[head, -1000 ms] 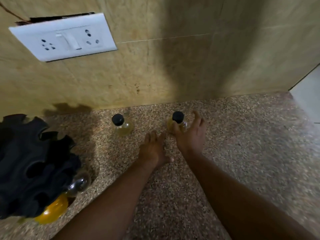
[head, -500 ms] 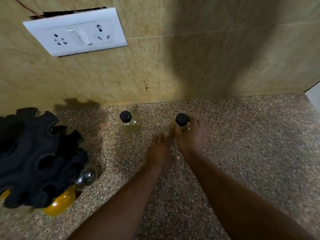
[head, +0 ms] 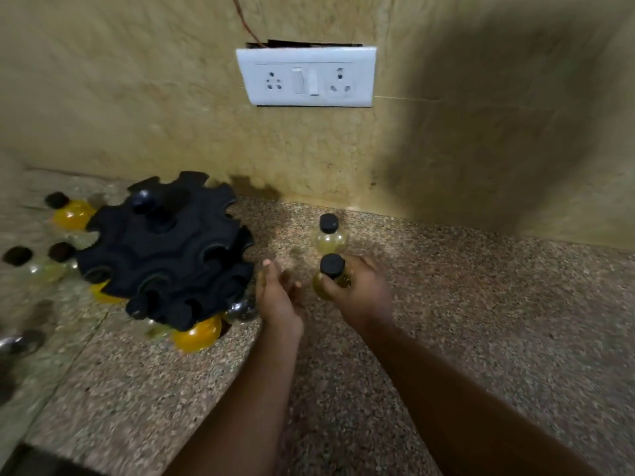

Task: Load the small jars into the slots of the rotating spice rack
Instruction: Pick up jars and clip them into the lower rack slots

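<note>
This is looking like a home kitchen. A speckled brown granite surface point(head: 481, 338) is running along the foot of a beige stone-tiled wall point(head: 137, 97) and meeting it at the far side. A white switch-and-socket plate point(head: 305, 77) is sitting on that wall above the surface. On the left, a black spice rack point(head: 165, 249) is standing on the surface and holding small jars point(head: 197, 333) of yellow and pale contents. More black-capped jars are standing around it.
</note>
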The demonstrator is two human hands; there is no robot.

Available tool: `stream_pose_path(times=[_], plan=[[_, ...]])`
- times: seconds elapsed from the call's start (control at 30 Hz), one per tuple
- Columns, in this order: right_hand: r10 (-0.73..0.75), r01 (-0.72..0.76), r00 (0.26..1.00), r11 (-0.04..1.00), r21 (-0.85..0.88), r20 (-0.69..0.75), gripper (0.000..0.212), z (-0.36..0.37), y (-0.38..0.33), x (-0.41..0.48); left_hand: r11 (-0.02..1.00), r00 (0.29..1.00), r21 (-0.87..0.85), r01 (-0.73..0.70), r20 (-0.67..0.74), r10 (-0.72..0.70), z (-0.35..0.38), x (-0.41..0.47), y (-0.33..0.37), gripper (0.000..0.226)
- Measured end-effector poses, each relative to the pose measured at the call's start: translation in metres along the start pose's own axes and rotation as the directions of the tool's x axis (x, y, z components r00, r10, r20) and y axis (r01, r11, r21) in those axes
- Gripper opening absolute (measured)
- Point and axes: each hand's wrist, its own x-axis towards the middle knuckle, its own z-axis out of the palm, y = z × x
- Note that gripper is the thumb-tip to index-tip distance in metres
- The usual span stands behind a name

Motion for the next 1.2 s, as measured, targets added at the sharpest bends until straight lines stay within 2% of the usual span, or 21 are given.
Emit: stream_pose_path(times=[0.07, 0.17, 0.37, 0.5, 0.67, 0.8, 0.93, 1.03, 1.13, 1.2], plan=[[-0.066, 0.067, 0.995, 0.998, -0.006, 0.068, 0.045, 0.012, -0.017, -0.005, 0.990, 0.998, -0.129, 0.063, -0.016, -0.065, -0.016, -0.005, 0.017, 0.043], [-0.133, 0.135, 0.982, 0.991, 0.000, 0.135, 0.047, 0.026, -0.037, -0.009, 0.965, 0.990, -0.230, 0.126, -0.029, -0.136, -0.037, -0.010, 0.028, 0.040], [-0.281, 0.286, 0.923, 0.958, 0.021, 0.264, 0.046, 0.054, -0.076, -0.033, 0.967, 0.991, -0.247, 0.067, -0.096, -0.093, -0.096, -0.018, 0.040, 0.031], [-0.306, 0.318, 0.903, 0.948, 0.008, 0.302, 0.053, 0.074, -0.091, -0.049, 0.991, 0.992, -0.121, 0.063, -0.100, -0.076, -0.126, -0.017, 0.054, 0.028], [-0.264, 0.292, 0.914, 0.955, -0.048, 0.309, 0.052, 0.090, -0.104, -0.052, 0.984, 0.985, 0.064, 0.165, 0.039, -0.168, -0.149, -0.019, 0.076, 0.028], [-0.245, 0.282, 0.918, 0.956, -0.079, 0.311, 0.050, 0.101, -0.114, -0.048, 0.964, 0.973, 0.181, 0.196, 0.082, -0.214, -0.160, -0.019, 0.084, 0.032], [-0.211, 0.246, 0.929, 0.966, -0.082, 0.303, 0.059, 0.106, -0.120, -0.049, 0.958, 0.975, 0.223, 0.180, 0.087, -0.203, -0.166, -0.015, 0.089, 0.029], [-0.190, 0.216, 0.935, 0.975, -0.056, 0.300, 0.063, 0.106, -0.121, -0.048, 0.972, 0.987, 0.198, 0.129, 0.066, -0.144, -0.163, -0.018, 0.085, 0.027], [-0.194, 0.209, 0.930, 0.978, -0.017, 0.312, 0.066, 0.103, -0.115, -0.047, 0.976, 0.999, 0.213, 0.048, 0.015, -0.052, -0.156, -0.024, 0.065, 0.024], [-0.189, 0.205, 0.929, 0.979, -0.017, 0.319, 0.067, 0.097, -0.106, -0.047, 0.975, 0.997, 0.214, 0.053, 0.036, -0.063, -0.150, -0.027, 0.047, 0.024]])
